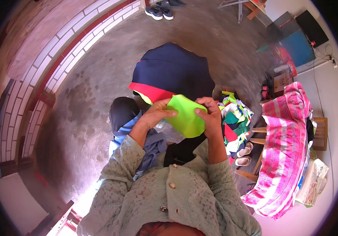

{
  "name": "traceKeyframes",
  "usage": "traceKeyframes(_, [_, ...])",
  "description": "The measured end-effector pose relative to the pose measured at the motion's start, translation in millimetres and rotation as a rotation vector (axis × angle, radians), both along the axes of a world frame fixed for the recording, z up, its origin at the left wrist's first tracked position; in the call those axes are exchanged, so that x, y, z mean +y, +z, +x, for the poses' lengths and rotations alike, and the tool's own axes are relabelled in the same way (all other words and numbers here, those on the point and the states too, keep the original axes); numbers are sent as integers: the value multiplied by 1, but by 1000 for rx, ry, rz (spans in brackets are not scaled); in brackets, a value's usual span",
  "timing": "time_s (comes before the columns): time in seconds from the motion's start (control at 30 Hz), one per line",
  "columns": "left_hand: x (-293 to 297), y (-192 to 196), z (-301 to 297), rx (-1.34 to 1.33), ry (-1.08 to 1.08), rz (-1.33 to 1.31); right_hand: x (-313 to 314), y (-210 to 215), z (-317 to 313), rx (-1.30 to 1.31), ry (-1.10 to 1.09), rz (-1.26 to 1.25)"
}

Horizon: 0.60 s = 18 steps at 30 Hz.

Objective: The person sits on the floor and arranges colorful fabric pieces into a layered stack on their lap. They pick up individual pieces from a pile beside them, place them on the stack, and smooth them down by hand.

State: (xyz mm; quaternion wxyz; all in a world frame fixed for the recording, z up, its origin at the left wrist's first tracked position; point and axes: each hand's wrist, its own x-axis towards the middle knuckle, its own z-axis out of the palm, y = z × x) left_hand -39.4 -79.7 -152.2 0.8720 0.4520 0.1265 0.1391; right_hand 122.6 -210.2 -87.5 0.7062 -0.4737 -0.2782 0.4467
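Observation:
A lime-green piece of cloth (pixel 186 118) is stretched between my two hands in front of my body. My left hand (pixel 158 115) pinches its left edge, thumb on top. On the opposite edge, my right hand (pixel 210 114) grips with its thumb pressed on the cloth and fingers behind. Just beyond lies a large dark navy cloth (pixel 173 69), with a red cloth strip (pixel 149 90) and a bit of lime along its near left edge. What supports the navy cloth is hidden.
To the right, a heap of colourful cloth scraps (pixel 234 118) lies beside pale shoes (pixel 243 157). A pink checked cloth (pixel 281 157) covers wooden furniture. Left of my hands is a rounded black object (pixel 123 112). Dark sneakers (pixel 159 12) stand on the far floor.

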Motion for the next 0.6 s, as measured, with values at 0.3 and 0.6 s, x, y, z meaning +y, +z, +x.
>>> traceKeyframes(0.3, [18,32,-6,78,112,148,-3,-11,11,-354,-135,-118])
traceKeyframes(0.6, [82,68,9,607,412,1069,47,-29,6,-773,-312,-29])
